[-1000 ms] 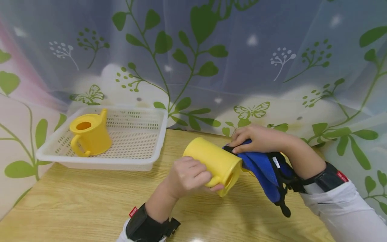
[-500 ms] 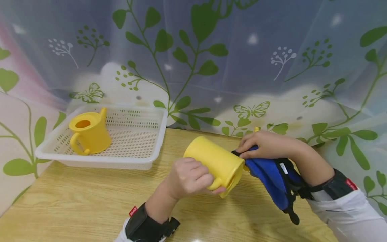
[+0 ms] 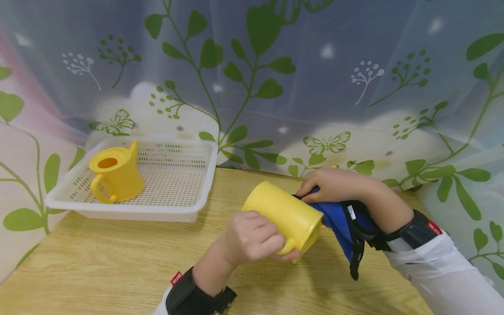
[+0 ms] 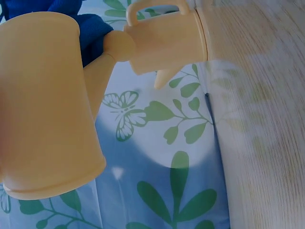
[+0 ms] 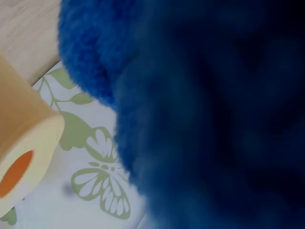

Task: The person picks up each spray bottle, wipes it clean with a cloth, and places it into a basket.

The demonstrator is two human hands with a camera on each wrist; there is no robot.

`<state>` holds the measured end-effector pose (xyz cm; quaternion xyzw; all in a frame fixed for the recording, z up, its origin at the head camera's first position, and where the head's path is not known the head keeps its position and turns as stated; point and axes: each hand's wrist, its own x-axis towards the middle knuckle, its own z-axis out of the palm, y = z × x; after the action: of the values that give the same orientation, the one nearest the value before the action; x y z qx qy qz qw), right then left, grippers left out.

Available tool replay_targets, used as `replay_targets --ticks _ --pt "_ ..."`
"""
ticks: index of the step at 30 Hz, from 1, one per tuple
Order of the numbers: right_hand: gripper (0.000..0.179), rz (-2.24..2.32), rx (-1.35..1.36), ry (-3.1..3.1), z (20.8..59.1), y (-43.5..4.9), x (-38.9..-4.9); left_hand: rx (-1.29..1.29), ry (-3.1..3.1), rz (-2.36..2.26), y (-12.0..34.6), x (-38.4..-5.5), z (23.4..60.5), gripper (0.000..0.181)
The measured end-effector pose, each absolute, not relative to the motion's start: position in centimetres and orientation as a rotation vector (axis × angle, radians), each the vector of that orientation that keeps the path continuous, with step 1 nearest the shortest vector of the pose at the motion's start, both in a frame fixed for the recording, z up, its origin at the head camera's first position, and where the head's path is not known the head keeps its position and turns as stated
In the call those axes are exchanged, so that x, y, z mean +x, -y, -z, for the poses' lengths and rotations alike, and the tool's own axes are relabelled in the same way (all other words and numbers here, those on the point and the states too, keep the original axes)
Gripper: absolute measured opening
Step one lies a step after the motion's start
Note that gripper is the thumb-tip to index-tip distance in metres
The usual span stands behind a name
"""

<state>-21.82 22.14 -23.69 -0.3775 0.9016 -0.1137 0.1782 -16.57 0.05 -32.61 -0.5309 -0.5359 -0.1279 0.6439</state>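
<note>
My left hand (image 3: 253, 236) grips the handle of a yellow watering can (image 3: 283, 214), which is tipped on its side above the table. A blue cloth (image 3: 334, 218) with black edging is pinched in my right hand (image 3: 334, 184), beside the can's far side. In the left wrist view, the can's spout (image 4: 99, 83) reaches up toward the blue cloth (image 4: 93, 38). Fuzzy blue cloth (image 5: 95, 47) fills much of the right wrist view and hides the right fingers there. Part of the held can (image 5: 28, 124), with its opening, shows at that view's left.
A white perforated basket (image 3: 189, 210) stands at the back left, with a yellow watering can (image 3: 122, 175) upright in it. Another yellow watering can (image 4: 164, 40) stands behind the right hand, mostly hidden in the head view. A patterned curtain (image 3: 252, 109) backs the wooden table (image 3: 118, 262).
My right hand with the cloth has moved a little right, then back left. The held can and my left hand have shifted slightly right and down.
</note>
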Motion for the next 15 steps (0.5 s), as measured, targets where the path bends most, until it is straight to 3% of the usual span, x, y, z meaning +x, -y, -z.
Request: replay_targets --ticks 15 --pt "0.019 0.166 -1.102 -2.517 23.9 -19.0 -23.4 -1.252 1.183 0.304 -0.9 -15.4 32.0 0.042"
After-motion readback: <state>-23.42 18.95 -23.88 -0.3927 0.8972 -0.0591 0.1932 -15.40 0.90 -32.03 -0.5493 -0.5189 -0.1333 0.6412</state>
